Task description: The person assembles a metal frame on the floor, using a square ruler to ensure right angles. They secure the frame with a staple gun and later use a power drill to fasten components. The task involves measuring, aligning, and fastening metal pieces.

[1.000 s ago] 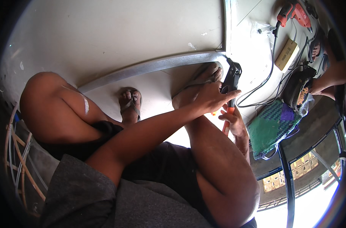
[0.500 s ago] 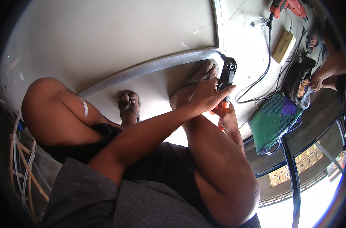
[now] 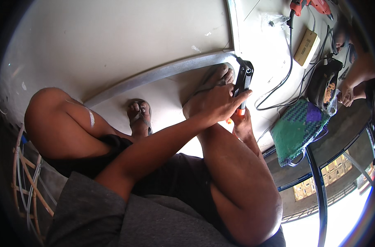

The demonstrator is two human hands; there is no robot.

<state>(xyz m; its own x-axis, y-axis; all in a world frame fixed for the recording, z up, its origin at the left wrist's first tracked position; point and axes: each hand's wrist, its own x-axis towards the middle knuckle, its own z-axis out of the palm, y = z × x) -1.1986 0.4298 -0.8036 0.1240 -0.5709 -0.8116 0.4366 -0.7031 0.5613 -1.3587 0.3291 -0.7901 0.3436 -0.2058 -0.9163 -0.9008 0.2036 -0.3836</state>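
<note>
A black hand riveter [image 3: 245, 74] with orange handles stands at the corner where two metal bars meet, beside my right foot. Its front end is close to that corner; whether it touches is too small to tell. My left hand [image 3: 223, 101] is closed around the black body from the left, thumb stretched across it. Lower down, my right hand [image 3: 242, 120] grips the orange handles, partly hidden behind my right leg. The long grey metal bar [image 3: 158, 73] lies on the floor in front of my feet, and a second metal bar [image 3: 234, 26] runs away from me.
Beyond the right side lie a red drill [image 3: 317, 7], a yellowish box [image 3: 307, 48], black cables [image 3: 287, 80], a black bag [image 3: 321, 84] and a green-and-purple woven bag [image 3: 296, 129]. Another person's hand [image 3: 346, 94] is beside the black bag. A rattan frame [image 3: 27, 177] stands at left.
My right hand has drawn up slightly, and the orange handle end that showed below it is now out of sight. The riveter stays at the corner; the whole view has shifted a little.
</note>
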